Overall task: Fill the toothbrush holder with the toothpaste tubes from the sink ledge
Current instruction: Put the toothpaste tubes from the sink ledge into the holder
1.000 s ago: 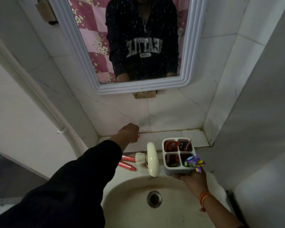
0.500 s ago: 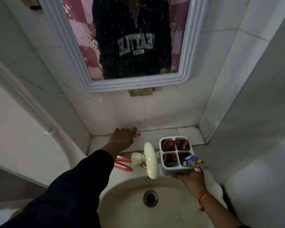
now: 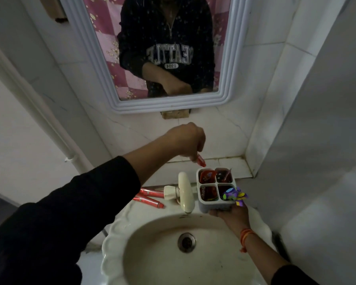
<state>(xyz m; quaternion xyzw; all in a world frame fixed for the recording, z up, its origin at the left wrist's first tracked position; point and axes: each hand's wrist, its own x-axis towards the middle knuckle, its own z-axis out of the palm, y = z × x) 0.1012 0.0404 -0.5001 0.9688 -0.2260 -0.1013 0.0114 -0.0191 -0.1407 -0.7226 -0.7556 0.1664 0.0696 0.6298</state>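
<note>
Toothpaste tube pinched in left hand above toothbrush holder, gripped by right hand; two tubes remain on ledge.

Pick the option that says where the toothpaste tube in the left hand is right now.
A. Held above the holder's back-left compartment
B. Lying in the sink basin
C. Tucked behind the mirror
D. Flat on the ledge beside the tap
A: the left hand holds the red toothpaste tube tip-down just above the back-left compartment of the toothbrush holder, which the right hand holds.
</note>
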